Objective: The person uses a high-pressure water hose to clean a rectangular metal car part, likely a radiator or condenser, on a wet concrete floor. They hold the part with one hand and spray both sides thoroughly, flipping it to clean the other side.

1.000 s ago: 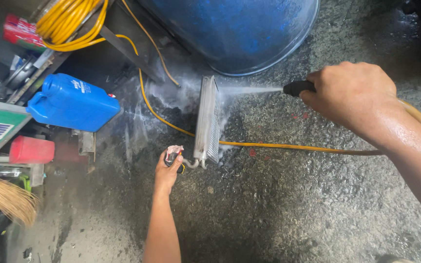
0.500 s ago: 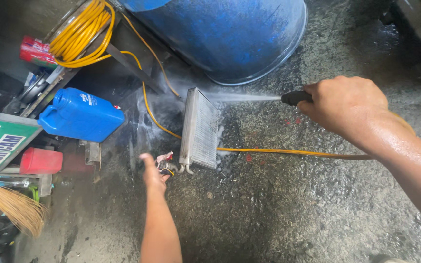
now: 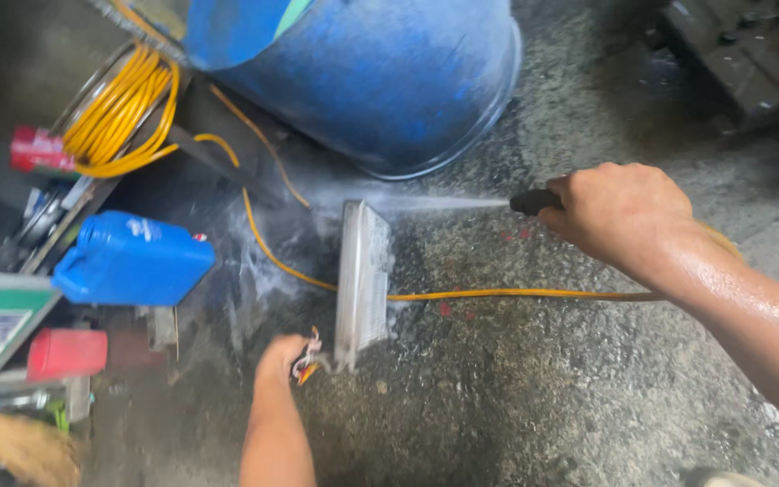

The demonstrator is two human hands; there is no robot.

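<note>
Looming over the wet concrete floor (image 3: 516,406) was a big blue drum (image 3: 380,81), with a blue jug (image 3: 132,260) lying on its side to the left and a coil of yellow hose (image 3: 119,117) above it. Standing on edge just below the drum was a finned metal panel (image 3: 362,275) — a fine water jet struck its top. The right hand (image 3: 619,216) was clenched around a black spray nozzle (image 3: 532,201). The left hand (image 3: 283,356) gripped the panel's lower corner — beside small coloured wires (image 3: 308,361).
</note>
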